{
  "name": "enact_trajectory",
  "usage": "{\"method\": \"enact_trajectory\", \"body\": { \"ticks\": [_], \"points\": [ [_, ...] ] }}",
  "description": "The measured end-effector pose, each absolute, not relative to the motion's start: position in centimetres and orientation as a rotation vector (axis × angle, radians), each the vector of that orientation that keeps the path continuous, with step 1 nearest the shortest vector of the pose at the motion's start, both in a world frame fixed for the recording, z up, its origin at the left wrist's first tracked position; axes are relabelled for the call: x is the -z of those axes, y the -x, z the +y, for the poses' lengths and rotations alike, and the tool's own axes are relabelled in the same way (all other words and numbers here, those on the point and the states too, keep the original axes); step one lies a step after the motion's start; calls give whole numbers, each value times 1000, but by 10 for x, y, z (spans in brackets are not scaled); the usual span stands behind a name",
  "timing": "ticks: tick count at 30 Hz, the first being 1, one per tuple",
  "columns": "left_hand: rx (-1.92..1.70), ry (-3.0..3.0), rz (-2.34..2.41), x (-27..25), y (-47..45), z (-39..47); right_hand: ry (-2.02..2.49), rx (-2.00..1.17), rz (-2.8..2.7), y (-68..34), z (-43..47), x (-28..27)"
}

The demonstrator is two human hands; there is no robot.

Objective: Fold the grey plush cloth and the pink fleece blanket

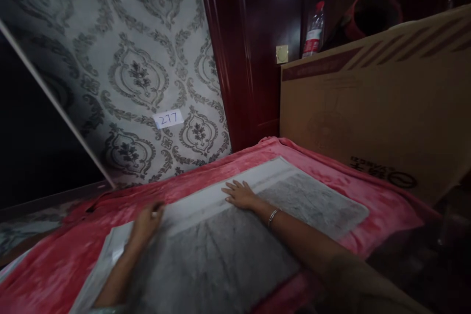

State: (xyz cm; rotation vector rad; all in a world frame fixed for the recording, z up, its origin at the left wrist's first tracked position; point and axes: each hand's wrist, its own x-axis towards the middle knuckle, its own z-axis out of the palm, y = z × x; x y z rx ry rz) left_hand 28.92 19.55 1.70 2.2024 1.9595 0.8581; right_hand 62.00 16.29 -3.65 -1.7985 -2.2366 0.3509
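A grey mat (221,255) with a pale strip along its far side lies on a pink plush blanket (88,240). My right hand (241,195) rests on the mat, fingers spread over the pale strip, with a bracelet at the wrist. At the far left edge of the mat is my left hand (146,225), its fingers curled and pinched at the edge. That hand is slightly blurred, and part of its grip is hidden. To the left of it, the mat's corner looks layered.
A large cardboard box (368,108) stands at the right, with a red-capped plastic bottle (313,32) on its top. Patterned wallpaper (140,73) carries a paper label (168,118) reading 277. A dark screen-like panel (40,122) is at the left, a dark red door (265,24) behind.
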Motion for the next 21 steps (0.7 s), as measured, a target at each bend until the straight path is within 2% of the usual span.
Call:
{"method": "enact_trajectory", "body": {
  "ticks": [2, 4, 7, 13, 21],
  "points": [
    [-625, -2349, 1563, -14, -333, 187, 1798, -320, -2213, -623, 159, 31],
    [-538, -2472, 1308, -7, -371, 175, 1808, -256, -2164, -633, 151, 26],
    [-437, -2645, 1197, 3, -404, 162, 1874, -141, -2055, -661, 134, 25],
    [-192, -2699, 1694, 16, -404, 184, 2013, -87, -1968, -715, 128, 34],
    [-277, -2616, 2017, 24, -397, 191, 2022, -109, -1983, -742, 158, 38]
  ]
}}
